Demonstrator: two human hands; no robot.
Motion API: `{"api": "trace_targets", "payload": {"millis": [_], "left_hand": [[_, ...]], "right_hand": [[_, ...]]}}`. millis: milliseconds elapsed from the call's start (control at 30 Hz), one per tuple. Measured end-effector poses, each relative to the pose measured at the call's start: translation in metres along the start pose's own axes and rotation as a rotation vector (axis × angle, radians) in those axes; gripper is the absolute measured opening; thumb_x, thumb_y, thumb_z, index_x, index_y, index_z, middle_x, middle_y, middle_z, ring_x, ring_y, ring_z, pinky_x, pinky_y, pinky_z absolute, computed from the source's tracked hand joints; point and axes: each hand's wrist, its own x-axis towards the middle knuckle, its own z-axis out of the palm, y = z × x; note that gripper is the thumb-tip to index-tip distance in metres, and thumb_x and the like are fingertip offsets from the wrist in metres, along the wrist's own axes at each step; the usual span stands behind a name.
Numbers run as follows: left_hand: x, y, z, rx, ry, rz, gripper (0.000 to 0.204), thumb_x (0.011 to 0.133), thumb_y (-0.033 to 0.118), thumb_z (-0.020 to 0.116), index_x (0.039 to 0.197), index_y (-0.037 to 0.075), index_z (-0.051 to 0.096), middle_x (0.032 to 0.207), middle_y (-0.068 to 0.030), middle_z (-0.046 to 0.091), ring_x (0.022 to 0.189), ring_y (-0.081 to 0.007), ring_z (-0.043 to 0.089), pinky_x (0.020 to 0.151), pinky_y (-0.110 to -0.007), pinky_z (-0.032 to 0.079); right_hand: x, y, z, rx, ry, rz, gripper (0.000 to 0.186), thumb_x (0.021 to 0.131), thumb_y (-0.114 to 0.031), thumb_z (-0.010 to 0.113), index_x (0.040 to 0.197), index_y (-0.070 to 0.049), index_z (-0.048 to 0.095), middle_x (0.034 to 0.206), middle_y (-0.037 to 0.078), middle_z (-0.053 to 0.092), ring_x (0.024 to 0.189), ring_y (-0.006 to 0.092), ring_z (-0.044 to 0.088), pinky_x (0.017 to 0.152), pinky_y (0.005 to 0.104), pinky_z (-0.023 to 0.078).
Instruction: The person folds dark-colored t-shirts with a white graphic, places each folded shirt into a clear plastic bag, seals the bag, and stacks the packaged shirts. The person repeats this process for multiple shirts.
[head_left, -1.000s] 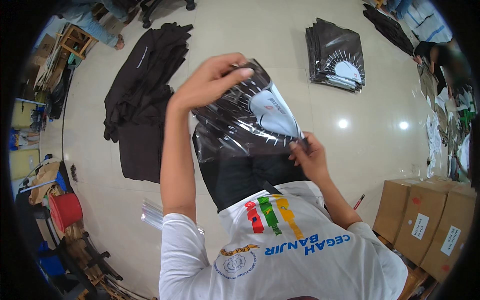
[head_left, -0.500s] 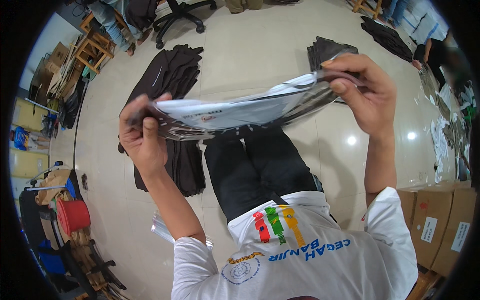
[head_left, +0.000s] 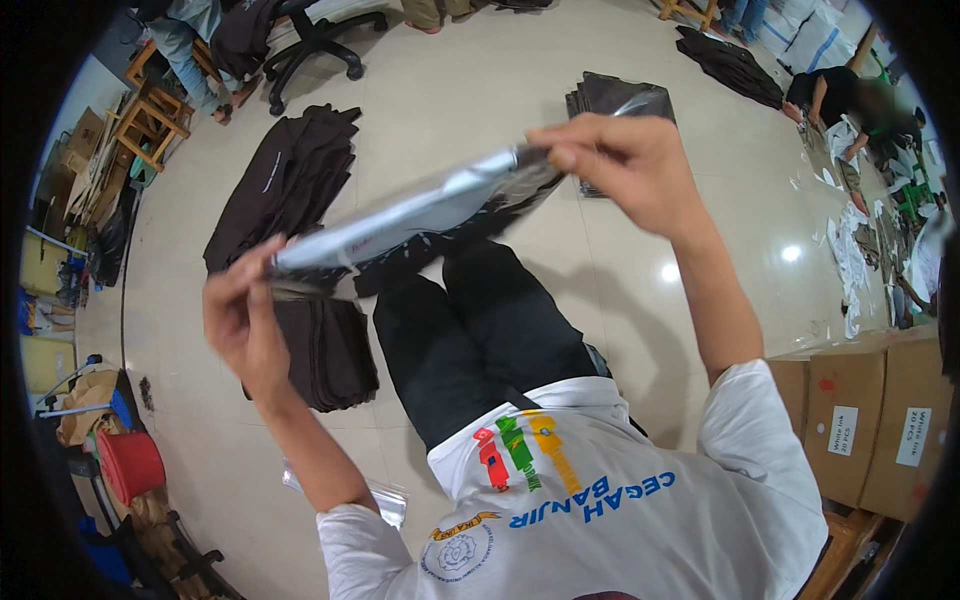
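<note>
Stretched between my hands, above my lap, is a clear plastic packet (head_left: 420, 215) with white and dark contents, blurred by motion. At its lower left end, my left hand (head_left: 245, 325) pinches a corner between thumb and fingers. My right hand (head_left: 630, 175) grips the other end, held higher, so the packet slants up to the right. Beyond my left hand lies a pile of dark folded cloth garments (head_left: 280, 180), and a second dark garment stack (head_left: 325, 355) sits beside my leg. Past my right hand rests a stack of dark, shiny packets (head_left: 605, 90), partly covered by that hand.
Clear plastic bags (head_left: 390, 503) lie by my left elbow. Cardboard boxes (head_left: 840, 430) stand at the right, a red bucket (head_left: 132, 467) at the left. A wheeled chair base (head_left: 315, 45) and wooden stools (head_left: 150, 125) are farther off. A person (head_left: 830, 95) sits at the far right.
Both hands and the packet have shifted left in view, and the packet has tilted, its left end lower. My hands have come a little closer together. The whole view has shifted slightly.
</note>
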Motion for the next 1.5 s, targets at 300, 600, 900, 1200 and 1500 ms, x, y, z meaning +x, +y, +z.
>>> {"api": "trace_targets", "payload": {"millis": [300, 600, 900, 1200, 1500], "left_hand": [[-0.224, -0.022, -0.014, 0.583, -0.366, -0.159, 0.021, 0.086, -0.008, 0.072, 0.102, 0.004, 0.077, 0.112, -0.0130, 0.079, 0.123, -0.0321, 0.071, 0.111, -0.051, 0.049], [-0.306, -0.026, -0.005, 0.766, -0.446, -0.114, 0.026, 0.086, 0.004, 0.072, 0.110, 0.012, 0.081, 0.117, -0.0047, 0.079, 0.120, -0.0253, 0.072, 0.107, -0.043, 0.053], [-0.307, -0.012, -0.002, 0.714, -0.493, -0.139, 0.031, 0.081, -0.002, 0.078, 0.110, 0.008, 0.079, 0.121, -0.0095, 0.076, 0.124, -0.0294, 0.069, 0.106, -0.045, 0.053], [-0.318, -0.021, 0.001, 0.674, -0.256, -0.200, 0.020, 0.079, 0.002, 0.083, 0.098, 0.004, 0.077, 0.115, -0.0119, 0.076, 0.115, -0.0312, 0.071, 0.106, -0.047, 0.055], [-0.299, -0.027, 0.005, 0.720, -0.076, -0.149, 0.024, 0.074, 0.009, 0.090, 0.089, 0.005, 0.072, 0.105, -0.0104, 0.077, 0.106, -0.0298, 0.073, 0.104, -0.051, 0.053]], "right_hand": [[-0.170, 0.106, 0.083, -0.341, -0.229, -0.213, 0.024, 0.083, -0.004, 0.078, 0.106, -0.009, 0.082, 0.119, 0.005, 0.078, 0.117, 0.0246, 0.071, 0.101, 0.0397, 0.056], [-0.228, 0.130, 0.110, -0.504, -0.128, -0.280, 0.016, 0.080, -0.005, 0.078, 0.096, -0.004, 0.079, 0.103, 0.007, 0.079, 0.104, 0.0244, 0.075, 0.084, 0.0367, 0.061], [-0.218, 0.119, 0.095, -0.371, -0.253, -0.219, 0.021, 0.074, 0.002, 0.082, 0.094, -0.003, 0.077, 0.105, 0.009, 0.078, 0.099, 0.0262, 0.075, 0.082, 0.0372, 0.061], [-0.172, 0.087, 0.210, 0.004, -0.326, 0.087, 0.016, 0.085, -0.004, 0.081, 0.100, -0.003, 0.077, 0.100, 0.009, 0.077, 0.079, 0.0229, 0.069, 0.068, 0.0335, 0.055], [-0.143, 0.070, 0.280, 0.460, -0.741, 0.501, 0.017, 0.086, -0.011, 0.086, 0.095, 0.000, 0.076, 0.083, 0.003, 0.072, 0.065, 0.0039, 0.057, 0.058, 0.0248, 0.045]]}}
